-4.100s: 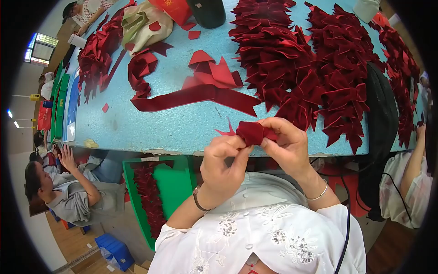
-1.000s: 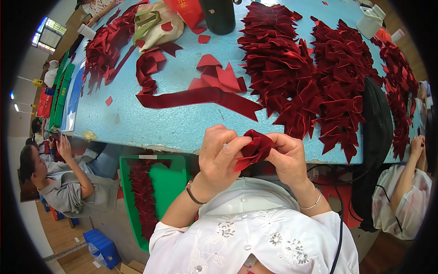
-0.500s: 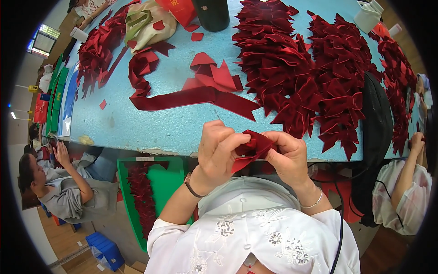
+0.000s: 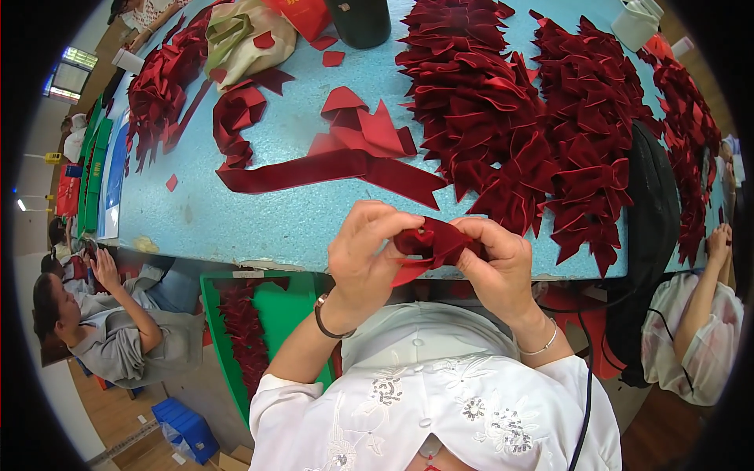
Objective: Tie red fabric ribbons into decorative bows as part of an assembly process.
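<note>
Just in front of the table's near edge, both hands hold a dark red velvet ribbon bow (image 4: 434, 242) with open loops. My left hand (image 4: 363, 245) pinches its left side between thumb and fingers. On its right side, the thumb and fingers of my right hand (image 4: 499, 259) press the folds together. Beyond the hands, a long loose velvet ribbon (image 4: 290, 173) with a notched end lies across the table, partly curled and showing its lighter red back. Right of it are long piled rows of finished bows (image 4: 479, 102).
A green bin (image 4: 302, 302) with more bows stands below the table edge at left. A dark cylinder (image 4: 359, 22) and a cloth bag (image 4: 251, 39) are at the back. A black bag (image 4: 653, 188) hangs at right. Co-workers sit on both sides, one in a grey top (image 4: 141, 337).
The thin needle that stuck up above my left hand no longer shows. My left hand has shifted slightly left with its fingers less curled, and the bow's loops show more openly.
</note>
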The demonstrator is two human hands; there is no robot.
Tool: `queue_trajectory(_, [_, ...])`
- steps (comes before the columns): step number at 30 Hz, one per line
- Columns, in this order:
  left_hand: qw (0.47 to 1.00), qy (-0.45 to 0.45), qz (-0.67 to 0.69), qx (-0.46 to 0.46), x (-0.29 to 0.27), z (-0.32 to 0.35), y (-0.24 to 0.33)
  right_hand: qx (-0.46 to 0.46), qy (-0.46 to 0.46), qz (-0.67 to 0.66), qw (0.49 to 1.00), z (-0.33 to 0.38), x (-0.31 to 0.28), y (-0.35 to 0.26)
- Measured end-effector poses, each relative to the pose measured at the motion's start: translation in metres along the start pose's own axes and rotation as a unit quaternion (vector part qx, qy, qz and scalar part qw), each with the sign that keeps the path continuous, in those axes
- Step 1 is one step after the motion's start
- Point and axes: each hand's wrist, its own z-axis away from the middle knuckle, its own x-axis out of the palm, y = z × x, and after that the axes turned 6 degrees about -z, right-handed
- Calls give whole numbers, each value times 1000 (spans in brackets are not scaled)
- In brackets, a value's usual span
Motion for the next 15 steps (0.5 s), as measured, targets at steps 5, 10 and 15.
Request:
queue_trajectory(5, [981, -74, 143, -104, -1, -13, -1, -107, 16, 86, 990, -4, -5, -4])
queue_trajectory(10, [941, -196, 221, -164, -6, -32, 1, -230, 40, 183, 955, -3, -11, -6])
queue_trajectory(15, [895, -263, 274, -233, -1, -45, 13, -313, 56, 299, 900, 2, -11, -6])
